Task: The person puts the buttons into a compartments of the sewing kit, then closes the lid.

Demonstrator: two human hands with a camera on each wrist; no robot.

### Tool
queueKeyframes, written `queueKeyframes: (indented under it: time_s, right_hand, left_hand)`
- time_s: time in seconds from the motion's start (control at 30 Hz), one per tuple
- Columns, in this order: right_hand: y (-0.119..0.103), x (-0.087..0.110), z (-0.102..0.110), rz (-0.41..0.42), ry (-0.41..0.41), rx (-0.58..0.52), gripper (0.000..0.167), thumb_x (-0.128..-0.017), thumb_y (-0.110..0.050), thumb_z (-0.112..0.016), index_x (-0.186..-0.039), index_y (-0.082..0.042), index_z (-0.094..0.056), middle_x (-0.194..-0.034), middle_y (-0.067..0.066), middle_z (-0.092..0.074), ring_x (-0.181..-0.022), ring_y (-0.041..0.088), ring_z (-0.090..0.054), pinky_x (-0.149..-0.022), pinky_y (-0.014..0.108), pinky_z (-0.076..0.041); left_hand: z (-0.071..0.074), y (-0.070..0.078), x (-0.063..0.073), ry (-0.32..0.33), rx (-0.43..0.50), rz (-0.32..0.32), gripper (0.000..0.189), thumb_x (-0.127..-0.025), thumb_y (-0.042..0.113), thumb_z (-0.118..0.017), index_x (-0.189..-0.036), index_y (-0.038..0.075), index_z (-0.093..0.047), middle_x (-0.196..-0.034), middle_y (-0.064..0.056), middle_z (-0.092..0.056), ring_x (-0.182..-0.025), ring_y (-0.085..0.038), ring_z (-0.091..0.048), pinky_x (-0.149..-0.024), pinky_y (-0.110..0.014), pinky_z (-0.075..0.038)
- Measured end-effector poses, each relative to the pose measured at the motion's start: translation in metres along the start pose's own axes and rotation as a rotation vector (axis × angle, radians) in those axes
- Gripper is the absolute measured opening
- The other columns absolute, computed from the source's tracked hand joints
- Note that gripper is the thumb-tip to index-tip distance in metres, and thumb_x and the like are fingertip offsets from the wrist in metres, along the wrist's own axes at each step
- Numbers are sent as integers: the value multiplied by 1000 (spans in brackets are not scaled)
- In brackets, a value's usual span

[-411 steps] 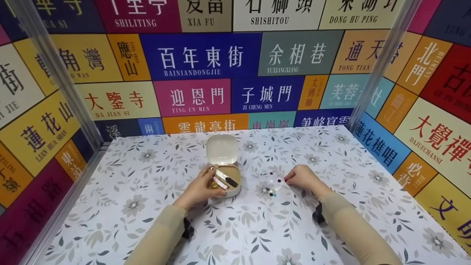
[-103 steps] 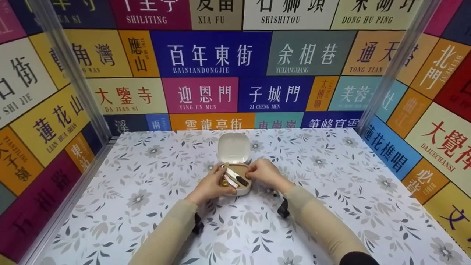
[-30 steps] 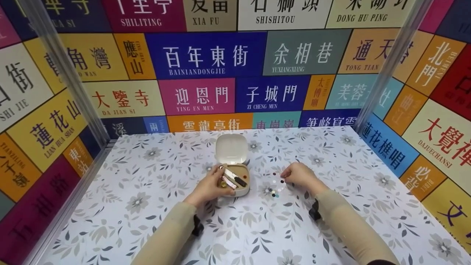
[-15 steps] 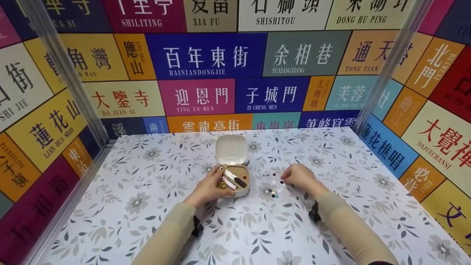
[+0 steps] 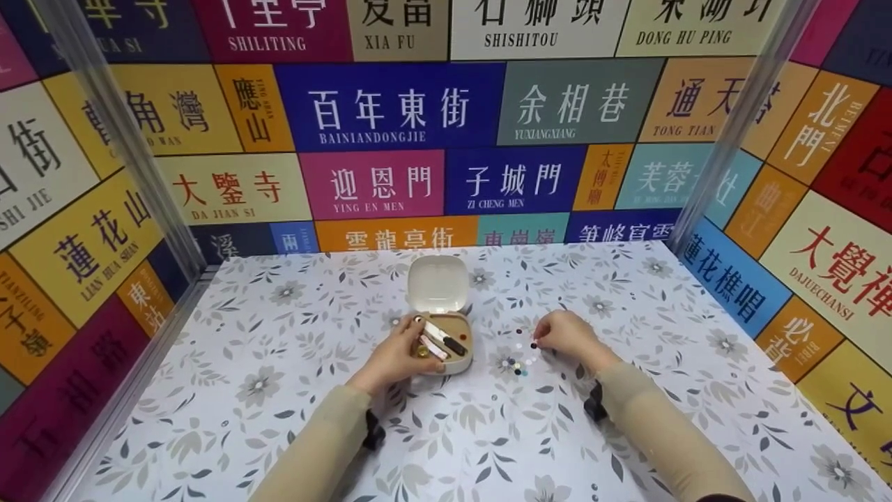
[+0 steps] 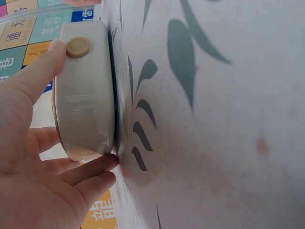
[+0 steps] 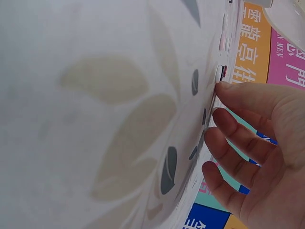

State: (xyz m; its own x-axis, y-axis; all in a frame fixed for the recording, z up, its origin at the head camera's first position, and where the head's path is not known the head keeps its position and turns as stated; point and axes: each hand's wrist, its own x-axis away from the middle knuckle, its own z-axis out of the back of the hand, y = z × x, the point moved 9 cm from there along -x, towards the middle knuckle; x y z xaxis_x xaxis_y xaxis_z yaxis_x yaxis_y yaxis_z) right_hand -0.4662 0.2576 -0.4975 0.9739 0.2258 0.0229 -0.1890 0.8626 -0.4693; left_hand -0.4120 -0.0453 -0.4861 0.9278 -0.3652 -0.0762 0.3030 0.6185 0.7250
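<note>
In the head view my left hand [image 5: 396,355] holds the near-left side of a cream hinged case [image 5: 460,364], its lid [image 5: 438,284] standing up at the back. My thumb and fingers span its wall in the left wrist view, around the case side [image 6: 86,95] with a tan round button. Inside lie a white-and-black pen-like stick [image 5: 444,336], a pinkish-white stick [image 5: 433,346], a yellowish round piece [image 5: 422,351] and a small red disc [image 5: 463,337]. My right hand [image 5: 570,337] has its fingertips on the table at a black disc [image 5: 534,346]; the index fingertip is hidden in the right wrist view.
Several small discs [image 5: 517,366], dark, white and teal, lie between the case and my right hand. A dark disc [image 5: 519,331] lies behind them. The flowered tabletop [image 5: 293,418] is bounded by sign-covered panels [image 5: 390,104] at the back and sides.
My right hand went from the discs to the case and back; a red disc now lies inside the case. During the last second the right hand has barely moved. My left hand stays on the case.
</note>
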Motion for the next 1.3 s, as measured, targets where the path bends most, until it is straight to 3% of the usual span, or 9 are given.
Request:
queueKeyframes:
  time_s: [0.53,1.3]
  right_hand:
    - [1,0,1,-18,7,-55,5,-79,-16,-73,-78,-12,-71,-72,-2,-63,-63,16,-55,-58,31,-46]
    - [-2,3,5,-20,22,-115,2,-78,-11,-72,-78,-10,-70,-73,0,-64,-64,18,-55,-58,31,-46]
  left_hand:
    - [-1,-3,2,-8,37,52,103,-71,43,-84,-153,10,-30,-160,-14,-14,-142,-38,-21,-113,-52,-21]
    - [-2,-3,1,-12,46,52,104,-71,42,-85,-153,10,-29,-161,-12,-15,-142,-36,-21,-114,-51,-20]
